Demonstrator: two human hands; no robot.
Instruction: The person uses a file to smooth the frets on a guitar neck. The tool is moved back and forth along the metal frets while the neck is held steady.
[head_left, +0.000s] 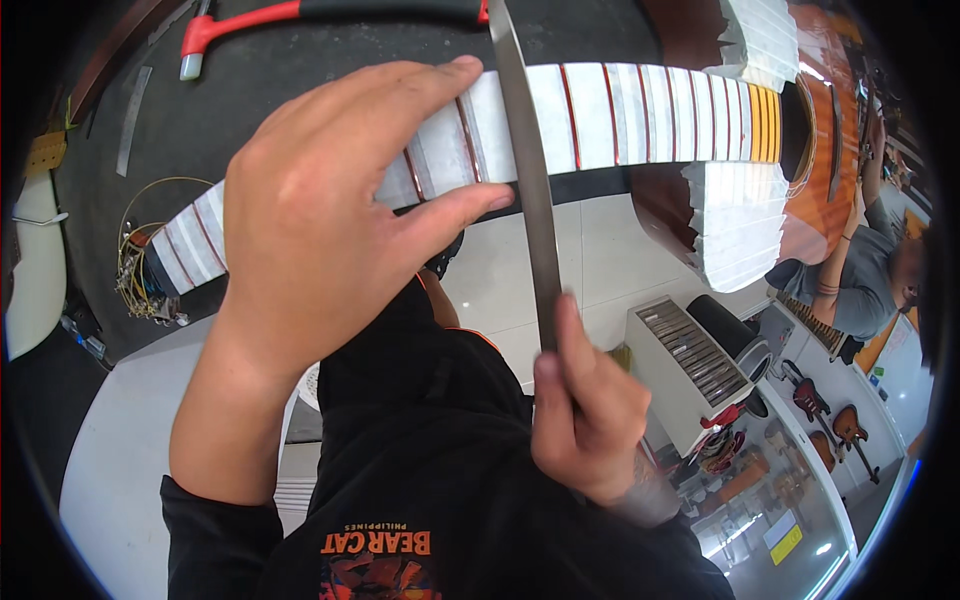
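Workshop with pale tiled floor (595, 235); dark, matte workbench (185, 140). Right hand (595, 425) clenched round the lower end of a long, flat, grey metal file (537, 215), which crosses over a slender guitar neck (590, 112) banded in white tape; contact unclear. Left hand (305, 205) clasps that neck, thumb along the near edge, fingers across. Farther out: red hammer with black grip (203, 35) on the bench, loose coiled strings (132, 265) leftmost, glossy orange-brown guitar body (808, 215) at right.
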